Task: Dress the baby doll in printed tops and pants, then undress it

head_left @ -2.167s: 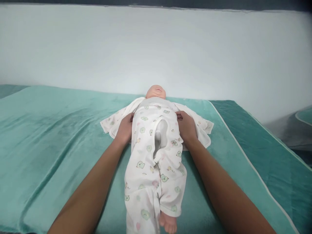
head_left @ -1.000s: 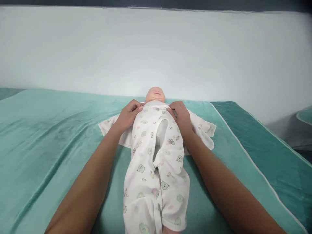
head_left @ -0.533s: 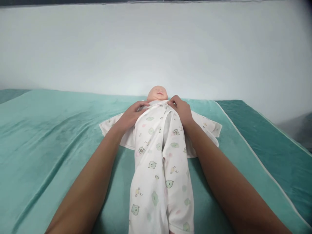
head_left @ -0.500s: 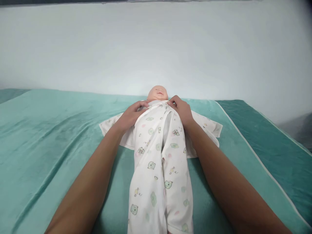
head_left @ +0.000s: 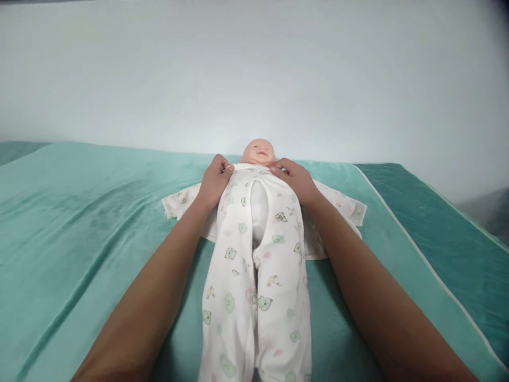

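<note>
A baby doll (head_left: pixel 259 152) lies on its back, its head toward the wall. White baby trousers (head_left: pixel 230 254) with printed green bears cover it from the chest down, and an oval gap at the crotch shows white cloth beneath. My left hand (head_left: pixel 217 179) pinches the waistband at its left corner near the doll's shoulder. My right hand (head_left: pixel 296 179) is closed on the waistband's right side, just below the doll's chin. Under the trousers a matching baby shirt (head_left: pixel 342 204) is spread, with its sleeves out to both sides.
A teal blanket (head_left: pixel 99 228) with soft creases lies beneath everything. Darker teal cloth (head_left: pixel 445 239) with a pale edge line runs along the right. A plain pale wall (head_left: pixel 254 69) rises just behind the doll's head.
My left hand has shifted left and closed on the waistband corner. The trousers' top is spread wider, the crotch gap has opened, and the legs have shifted slightly left.
</note>
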{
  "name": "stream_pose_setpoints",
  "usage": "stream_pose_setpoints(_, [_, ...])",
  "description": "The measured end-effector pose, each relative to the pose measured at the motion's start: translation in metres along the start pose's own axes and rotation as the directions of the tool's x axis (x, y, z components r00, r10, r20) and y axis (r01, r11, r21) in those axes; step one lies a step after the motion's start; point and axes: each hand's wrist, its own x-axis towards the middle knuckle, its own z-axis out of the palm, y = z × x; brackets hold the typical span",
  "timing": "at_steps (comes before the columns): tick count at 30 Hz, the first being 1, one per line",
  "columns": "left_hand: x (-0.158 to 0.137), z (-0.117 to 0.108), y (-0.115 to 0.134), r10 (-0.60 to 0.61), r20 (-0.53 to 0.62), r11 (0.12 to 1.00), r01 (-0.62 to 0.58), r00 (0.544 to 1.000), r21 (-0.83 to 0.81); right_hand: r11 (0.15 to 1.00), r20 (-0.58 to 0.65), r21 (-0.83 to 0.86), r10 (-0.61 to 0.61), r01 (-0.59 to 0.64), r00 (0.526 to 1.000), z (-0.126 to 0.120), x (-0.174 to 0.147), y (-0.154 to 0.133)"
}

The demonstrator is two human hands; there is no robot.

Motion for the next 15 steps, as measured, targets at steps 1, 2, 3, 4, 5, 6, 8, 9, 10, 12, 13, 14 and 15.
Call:
stream_pose_setpoints(1, [0.001,0.001,0.0,0.003,-0.011,1.0,-0.002,1.0,0.016,0.999,-0.033,-0.053,0.002,-0.004,0.999,0.002,0.003,0.0])
stream_pose_setpoints(2, [0.001,0.001,0.0,0.006,-0.007,1.0,-0.006,1.0,0.021,0.995,-0.064,-0.102,0.005,-0.012,0.998,0.004,0.006,0.0])
stream_pose_setpoints(3, [0.001,0.002,0.0,0.008,0.009,1.0,-0.008,1.0,0.015,0.99,-0.09,-0.143,0.008,-0.021,0.996,0.006,0.009,0.0])
stream_pose_setpoints(4, [0.001,0.002,0.0,0.008,0.032,1.0,-0.008,0.999,0.003,0.985,-0.108,-0.17,0.011,-0.03,0.994,0.007,0.011,0.0])
stream_pose_setpoints(5, [0.001,0.003,-0.001,0.004,0.055,1.0,-0.003,0.998,-0.011,0.982,-0.12,-0.184,0.013,-0.035,0.993,0.007,0.013,0.0])
stream_pose_setpoints(6, [0.001,0.003,-0.001,-0.004,0.074,1.0,0.005,0.997,-0.023,0.982,-0.121,-0.186,0.018,-0.04,0.992,0.007,0.015,0.0])
stream_pose_setpoints(8, [0.001,0.004,-0.002,-0.014,0.096,0.999,0.017,0.995,-0.037,0.986,-0.104,-0.158,0.041,-0.057,0.994,0.007,0.015,0.0])
stream_pose_setpoints(9, [0.001,0.004,-0.002,-0.001,0.108,0.999,0.006,0.994,-0.048,0.989,-0.09,-0.129,0.058,-0.069,0.994,0.007,0.014,0.0])
stream_pose_setpoints(10, [0.001,0.004,-0.002,0.027,0.127,0.998,-0.019,0.992,-0.059,0.993,-0.075,-0.091,0.074,-0.081,0.994,0.008,0.013,0.0])
stream_pose_setpoints(12, [-0.002,0.002,-0.002,0.103,0.184,0.993,-0.091,0.978,-0.071,0.997,-0.059,0.001,0.083,-0.083,0.995,0.008,0.009,0.002])
stream_pose_setpoints(13, [-0.004,0.001,-0.001,0.135,0.213,0.99,-0.123,0.968,-0.069,0.997,-0.065,0.044,0.069,-0.066,0.996,0.009,0.006,0.002])
stream_pose_setpoints(14, [-0.007,0.0,0.0,0.159,0.237,0.987,-0.149,0.958,-0.061,0.996,-0.073,0.079,0.042,-0.036,0.996,0.009,0.003,0.002])
stream_pose_setpoints(15, [-0.009,-0.001,0.0,0.176,0.254,0.984,-0.169,0.951,-0.049,0.995,-0.082,0.102,0.007,0.002,0.997,0.009,0.0,0.003])
